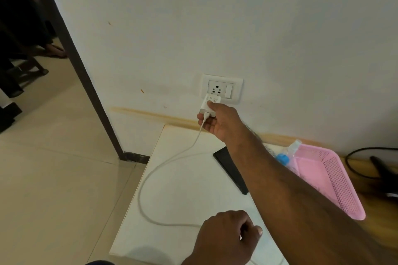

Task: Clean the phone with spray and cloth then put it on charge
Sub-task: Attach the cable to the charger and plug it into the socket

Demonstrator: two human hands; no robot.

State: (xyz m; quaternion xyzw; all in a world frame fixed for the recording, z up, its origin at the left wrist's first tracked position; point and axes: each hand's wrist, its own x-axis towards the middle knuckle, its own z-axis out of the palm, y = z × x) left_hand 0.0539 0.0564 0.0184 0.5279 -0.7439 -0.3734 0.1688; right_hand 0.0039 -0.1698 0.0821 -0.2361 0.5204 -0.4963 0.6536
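My right hand (219, 121) reaches across to the wall and grips a white charger adapter (208, 104) held just below the holes of the wall socket (221, 89). A white cable (150, 178) runs from the adapter in a loop over the white table (185, 189) to my left hand (226, 236), which is closed on the cable near the front edge. The black phone (228, 165) lies flat on the table, partly hidden by my right forearm. A spray bottle with a blue part (286, 155) lies in the pink basket.
A pink mesh basket (331, 178) stands at the table's right. Black cables and a dark object (379, 170) lie on the wooden surface at far right. A dark door frame (86, 75) and tiled floor are on the left.
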